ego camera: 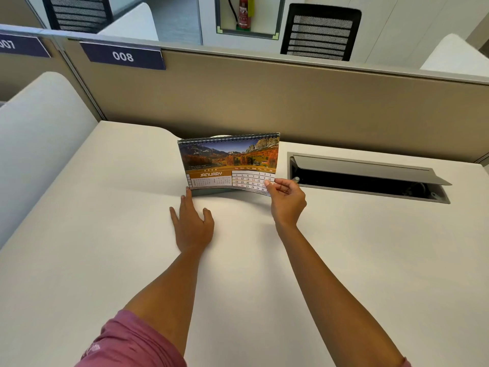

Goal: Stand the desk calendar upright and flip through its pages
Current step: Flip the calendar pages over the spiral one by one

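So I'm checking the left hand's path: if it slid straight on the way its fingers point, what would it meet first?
Probably the desk calendar: the left hand lies flat, fingertips already at its lower left corner.

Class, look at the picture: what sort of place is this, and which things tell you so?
Most likely an open-plan office. A numbered sign marks the desk's divider panel, a mesh office chair stands beyond it, and the desk has a cable hatch.

Right hand (287, 200) pinching calendar (229, 160) page
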